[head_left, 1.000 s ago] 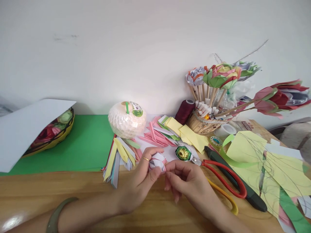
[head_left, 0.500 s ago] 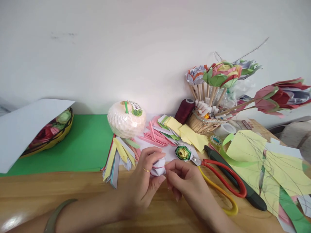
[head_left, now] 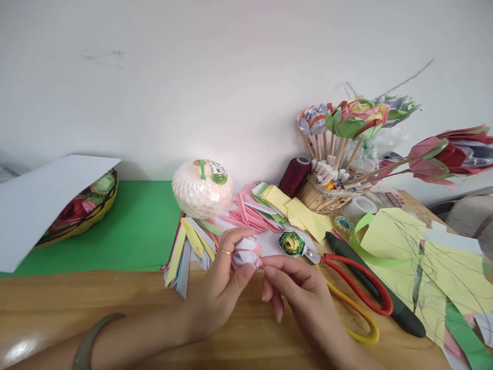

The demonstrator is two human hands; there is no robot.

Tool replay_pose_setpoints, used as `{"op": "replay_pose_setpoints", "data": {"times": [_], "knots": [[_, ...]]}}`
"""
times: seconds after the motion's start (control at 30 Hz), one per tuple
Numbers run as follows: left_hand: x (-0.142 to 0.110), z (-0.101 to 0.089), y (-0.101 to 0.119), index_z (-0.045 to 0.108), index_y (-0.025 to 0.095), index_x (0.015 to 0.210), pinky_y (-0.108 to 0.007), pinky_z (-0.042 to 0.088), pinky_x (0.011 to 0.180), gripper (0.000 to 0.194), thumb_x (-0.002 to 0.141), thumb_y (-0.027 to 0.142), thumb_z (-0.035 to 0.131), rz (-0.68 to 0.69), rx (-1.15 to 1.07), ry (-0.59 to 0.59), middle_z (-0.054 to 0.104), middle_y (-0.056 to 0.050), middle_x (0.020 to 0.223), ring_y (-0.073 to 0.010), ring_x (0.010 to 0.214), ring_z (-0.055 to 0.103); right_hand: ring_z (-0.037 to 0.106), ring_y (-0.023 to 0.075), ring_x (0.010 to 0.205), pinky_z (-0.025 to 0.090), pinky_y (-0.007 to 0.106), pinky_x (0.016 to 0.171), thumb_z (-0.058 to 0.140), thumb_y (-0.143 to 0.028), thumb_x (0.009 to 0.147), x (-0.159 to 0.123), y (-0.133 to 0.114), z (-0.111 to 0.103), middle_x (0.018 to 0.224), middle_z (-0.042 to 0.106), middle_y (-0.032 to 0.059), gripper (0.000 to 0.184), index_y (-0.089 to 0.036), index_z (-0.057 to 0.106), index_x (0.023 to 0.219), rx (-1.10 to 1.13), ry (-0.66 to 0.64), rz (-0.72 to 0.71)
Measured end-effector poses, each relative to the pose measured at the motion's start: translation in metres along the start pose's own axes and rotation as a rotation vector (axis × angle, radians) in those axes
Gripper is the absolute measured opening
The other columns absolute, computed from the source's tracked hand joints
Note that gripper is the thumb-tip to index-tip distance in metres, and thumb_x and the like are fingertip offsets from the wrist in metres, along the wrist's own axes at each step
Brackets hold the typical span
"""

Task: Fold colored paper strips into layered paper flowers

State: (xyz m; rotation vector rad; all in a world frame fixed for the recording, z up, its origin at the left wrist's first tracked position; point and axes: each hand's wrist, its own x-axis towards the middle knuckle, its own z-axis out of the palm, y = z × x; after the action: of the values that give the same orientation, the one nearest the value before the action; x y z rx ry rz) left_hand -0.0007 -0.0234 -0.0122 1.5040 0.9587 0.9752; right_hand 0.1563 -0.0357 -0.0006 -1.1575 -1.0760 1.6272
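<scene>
My left hand [head_left: 221, 288] is wrapped round a small folded paper flower [head_left: 245, 253], white with pink edges, held just above the wooden table [head_left: 96, 303]. It wears a ring and a green bangle on the wrist. My right hand [head_left: 296, 290] pinches the flower's right edge with thumb and forefinger. A green and yellow paper rosette [head_left: 290, 242] lies just behind my right hand. Folded paper strips [head_left: 190, 246] fan out to the left of the flower.
Red and yellow scissors [head_left: 352, 293] and a dark tool [head_left: 375, 285] lie to the right. A net-wrapped coconut [head_left: 202, 187], pink and yellow paper pieces [head_left: 277, 208], a maroon thread spool [head_left: 294, 174], a basket of paper flowers [head_left: 327, 192], a green sheet [head_left: 134, 226] and a bowl under white paper [head_left: 42, 200] stand behind.
My left hand has turned the paper flower slightly and shifted it a little to the left. My right fingers stay pinched at its edge.
</scene>
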Motion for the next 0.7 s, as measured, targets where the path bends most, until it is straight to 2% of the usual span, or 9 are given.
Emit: {"op": "replay_pose_setpoints", "data": {"times": [0.17,0.43,0.7], "knots": [[-0.0006,-0.0002,0.0000,0.033,0.026,0.123,-0.035,0.035,0.087,0.035,0.090,0.039,0.039,-0.075,-0.041,-0.012,0.046,-0.006,0.109,-0.0200,0.095,0.046,0.045,0.0052,0.035,0.035,0.018,0.036,0.067,-0.042,0.074,0.0026,-0.0015,0.0006,0.053,0.061,-0.0009,0.029,-0.015,0.072,0.084,0.013,0.003,0.010],[-0.0016,0.0012,-0.0026,0.033,0.028,0.123,-0.032,0.036,0.086,0.034,0.091,0.038,0.039,-0.048,-0.050,-0.041,0.046,-0.003,0.102,-0.0180,0.092,0.046,0.047,0.0040,0.033,0.034,0.016,0.035,0.069,-0.040,0.072,0.0041,-0.0014,0.0020,0.053,0.062,-0.0009,0.027,-0.013,0.068,0.073,0.036,0.005,0.039],[-0.0014,-0.0017,0.0002,0.034,0.027,0.122,-0.033,0.033,0.091,0.034,0.091,0.040,0.036,-0.068,-0.090,-0.089,0.048,-0.004,0.104,-0.0193,0.101,0.044,0.049,0.0032,0.035,0.032,0.015,0.038,0.061,-0.039,0.080,0.0033,-0.0057,0.0006,0.056,0.061,-0.0020,0.029,-0.013,0.060,0.069,-0.002,-0.075,0.032]]}}
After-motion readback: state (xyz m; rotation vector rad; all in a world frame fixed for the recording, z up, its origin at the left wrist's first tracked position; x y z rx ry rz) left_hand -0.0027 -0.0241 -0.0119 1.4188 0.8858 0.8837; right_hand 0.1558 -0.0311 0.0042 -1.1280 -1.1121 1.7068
